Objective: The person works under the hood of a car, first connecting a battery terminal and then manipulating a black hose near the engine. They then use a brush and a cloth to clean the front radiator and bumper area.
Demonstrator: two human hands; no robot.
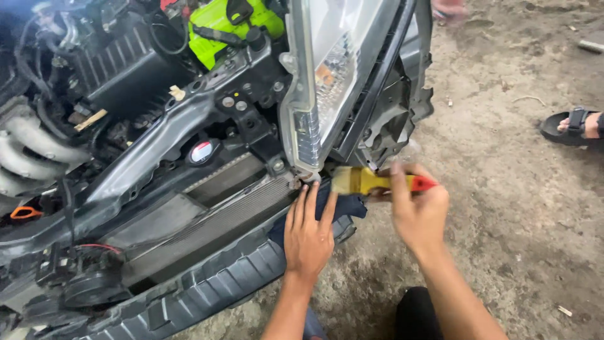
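My right hand (pixel 418 211) grips a paintbrush (pixel 368 181) with a yellow and red handle, its bristles pointing left at the lower corner of a car headlight (pixel 327 75). My left hand (pixel 308 233) lies flat, fingers spread, on a dark blue cloth (pixel 346 204) draped over the front crossbeam just below the headlight. The headlight hangs loose at the corner of the open engine bay, and the brush tip sits right beside its lower mount.
The radiator (pixel 207 214) and grey bumper beam (pixel 201 289) run left of my hands. A green battery cover (pixel 217 28) sits at the top. Dirt ground (pixel 516 220) spreads to the right, where another person's sandalled foot (pixel 576 126) rests.
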